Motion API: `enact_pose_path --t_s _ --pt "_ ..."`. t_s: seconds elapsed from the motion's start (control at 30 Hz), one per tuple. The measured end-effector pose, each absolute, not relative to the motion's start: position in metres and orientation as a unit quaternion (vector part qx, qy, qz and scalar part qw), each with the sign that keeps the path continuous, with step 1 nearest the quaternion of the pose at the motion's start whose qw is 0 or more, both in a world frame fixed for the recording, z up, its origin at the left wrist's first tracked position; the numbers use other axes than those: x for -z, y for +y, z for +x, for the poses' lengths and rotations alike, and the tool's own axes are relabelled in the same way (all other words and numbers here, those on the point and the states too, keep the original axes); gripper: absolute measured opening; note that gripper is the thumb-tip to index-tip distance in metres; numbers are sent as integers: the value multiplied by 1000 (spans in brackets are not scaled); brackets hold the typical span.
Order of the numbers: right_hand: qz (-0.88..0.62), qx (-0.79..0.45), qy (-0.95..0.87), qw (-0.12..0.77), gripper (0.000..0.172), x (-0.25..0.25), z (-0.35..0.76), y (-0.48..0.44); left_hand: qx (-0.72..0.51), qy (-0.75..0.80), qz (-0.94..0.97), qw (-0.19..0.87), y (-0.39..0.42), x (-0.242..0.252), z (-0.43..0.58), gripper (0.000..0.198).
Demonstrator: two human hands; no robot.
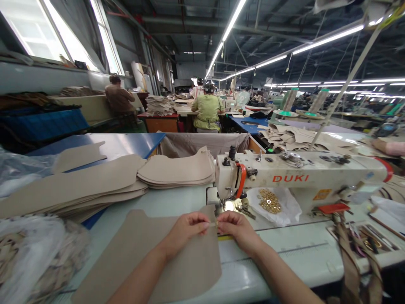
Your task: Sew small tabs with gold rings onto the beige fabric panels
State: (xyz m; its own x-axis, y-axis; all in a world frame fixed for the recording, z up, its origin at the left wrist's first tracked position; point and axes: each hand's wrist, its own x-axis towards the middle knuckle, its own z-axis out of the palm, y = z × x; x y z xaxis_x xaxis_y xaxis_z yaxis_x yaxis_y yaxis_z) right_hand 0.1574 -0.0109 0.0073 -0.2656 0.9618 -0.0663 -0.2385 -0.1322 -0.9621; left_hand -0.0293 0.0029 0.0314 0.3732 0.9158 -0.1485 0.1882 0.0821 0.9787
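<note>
A large beige fabric panel (148, 249) lies flat on the sewing table, partly under my left forearm. My left hand (190, 230) is closed in a pinch over the panel's upper right part, at the end of a short pale strip (212, 224). Facing it, my right hand (237, 228) pinches at the strip's other end, where a tiny gold-coloured bit shows between the fingertips; its kind is too small to make out. Both hands are just in front of the lit needle area of a DUKI sewing machine (291, 175).
Stacked beige panels (175, 169) lie behind on the left. A white plastic bag (289, 209) bears gold rings (268, 201) under the machine arm. Straps (348, 253) hang beside a tool tray (390, 249) on the right. A plastic-wrapped bundle (34, 257) sits left. Other people work farther back.
</note>
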Motion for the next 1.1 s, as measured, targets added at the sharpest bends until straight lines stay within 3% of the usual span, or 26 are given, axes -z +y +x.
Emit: enact_pose_path --t_s 0.23,0.37,0.63,0.9,1.1 --pt "-353 -711 -395 463 29 -10 155 -15 -326 437 562 622 1 -30 -30 20" --pt "-373 -657 -444 481 27 -8 153 -14 -340 441 553 620 2 -28 -29 21" --pt "-419 -522 -539 511 6 1 144 -17 -342 456 567 594 2 -24 -25 22" --pt "-404 -597 -492 488 29 3 144 -10 -375 425 465 680 0 -24 -24 36" --pt "-398 -614 -476 487 32 5 142 -10 -335 420 516 667 -1 -26 -19 24"
